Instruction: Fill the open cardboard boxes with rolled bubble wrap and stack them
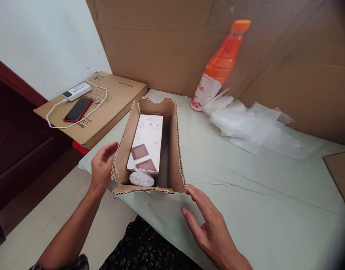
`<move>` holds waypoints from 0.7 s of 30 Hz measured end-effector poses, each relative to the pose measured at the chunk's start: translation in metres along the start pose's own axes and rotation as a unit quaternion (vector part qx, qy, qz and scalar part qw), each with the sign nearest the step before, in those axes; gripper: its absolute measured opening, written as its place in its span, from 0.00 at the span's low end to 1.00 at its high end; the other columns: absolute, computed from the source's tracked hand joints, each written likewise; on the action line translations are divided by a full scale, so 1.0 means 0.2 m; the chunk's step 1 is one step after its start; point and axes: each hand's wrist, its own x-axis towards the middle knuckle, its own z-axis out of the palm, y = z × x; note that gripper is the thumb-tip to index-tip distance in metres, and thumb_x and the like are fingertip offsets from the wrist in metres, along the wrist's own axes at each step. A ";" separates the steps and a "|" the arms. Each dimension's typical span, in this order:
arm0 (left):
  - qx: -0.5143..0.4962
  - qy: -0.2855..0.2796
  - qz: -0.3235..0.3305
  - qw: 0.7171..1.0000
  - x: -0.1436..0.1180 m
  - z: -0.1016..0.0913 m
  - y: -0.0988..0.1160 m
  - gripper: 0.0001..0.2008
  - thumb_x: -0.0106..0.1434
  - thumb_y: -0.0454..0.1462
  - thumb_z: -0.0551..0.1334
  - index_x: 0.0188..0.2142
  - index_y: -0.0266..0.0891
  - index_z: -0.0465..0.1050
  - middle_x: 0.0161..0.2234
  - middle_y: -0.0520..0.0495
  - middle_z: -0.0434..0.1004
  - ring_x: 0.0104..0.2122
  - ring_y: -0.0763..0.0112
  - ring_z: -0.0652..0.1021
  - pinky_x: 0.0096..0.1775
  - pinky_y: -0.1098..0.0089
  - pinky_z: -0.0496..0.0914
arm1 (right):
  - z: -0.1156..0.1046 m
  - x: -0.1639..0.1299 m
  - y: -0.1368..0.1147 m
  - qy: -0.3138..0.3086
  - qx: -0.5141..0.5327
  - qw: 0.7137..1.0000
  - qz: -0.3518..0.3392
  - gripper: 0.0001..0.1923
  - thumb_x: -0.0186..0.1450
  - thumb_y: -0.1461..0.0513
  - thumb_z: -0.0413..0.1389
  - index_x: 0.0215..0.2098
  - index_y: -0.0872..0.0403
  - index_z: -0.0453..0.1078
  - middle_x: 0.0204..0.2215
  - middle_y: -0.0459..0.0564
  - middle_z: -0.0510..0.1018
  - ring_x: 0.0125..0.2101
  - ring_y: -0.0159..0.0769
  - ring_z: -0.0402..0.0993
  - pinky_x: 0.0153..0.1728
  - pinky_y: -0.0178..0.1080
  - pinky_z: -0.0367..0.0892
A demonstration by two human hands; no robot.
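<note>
An open brown corrugated cardboard box (150, 146) sits near the front edge of a tabletop (245, 195) covered in pale green cloth, seen from the head camera. Inside the box lie a white rectangular carton printed with two brown squares (147, 144) and, at the near end, a white crumpled plastic roll (141, 179).

The left hand (101, 167) hovers open just beside the box's left wall, fingers spread and gripping nothing; whether it touches the cardboard cannot be told. The right hand (209, 221) rests open and empty on the cloth, just off the box's near right corner.

The box stands close to the table edge, with its near flap overhanging; a push from either hand could, by the look of it, tip it off toward the floor. Its torn, ragged walls may buckle if squeezed.

Behind the box to the right stands an orange plastic bottle with a white label (220, 63), beside loose clear plastic wrapping (245, 123). Left of the box, a red phone (77, 109) and white power bank (77, 91) lie on a flat cardboard carton (116, 93).
</note>
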 end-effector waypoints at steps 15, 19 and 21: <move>0.001 0.079 -0.024 0.997 -0.42 0.13 -0.02 0.66 0.49 0.52 0.77 0.74 0.42 0.35 0.68 0.24 0.56 0.69 0.40 0.63 0.65 0.42 0.63 | 0.31 0.29 -0.04 -0.163 0.077 0.983 -0.035 0.42 0.67 0.64 0.53 0.76 0.50 0.43 0.72 0.61 0.56 0.71 0.51 0.56 0.67 0.58 0.63; -0.032 0.108 -0.046 0.993 -0.37 0.24 -0.01 0.64 0.53 0.47 0.76 0.74 0.41 0.32 0.70 0.24 0.52 0.69 0.41 0.63 0.65 0.42 0.62 | 0.39 0.37 0.03 -0.126 0.079 0.987 -0.054 0.43 0.68 0.64 0.53 0.77 0.51 0.41 0.73 0.61 0.55 0.71 0.50 0.55 0.66 0.57 0.65; -0.065 0.133 -0.036 0.988 -0.30 0.26 -0.03 0.63 0.54 0.47 0.75 0.74 0.42 0.32 0.71 0.25 0.48 0.70 0.42 0.60 0.66 0.43 0.60 | 0.44 0.42 0.05 -0.101 0.083 0.989 -0.062 0.41 0.68 0.64 0.52 0.76 0.50 0.43 0.72 0.60 0.58 0.70 0.48 0.57 0.66 0.55 0.65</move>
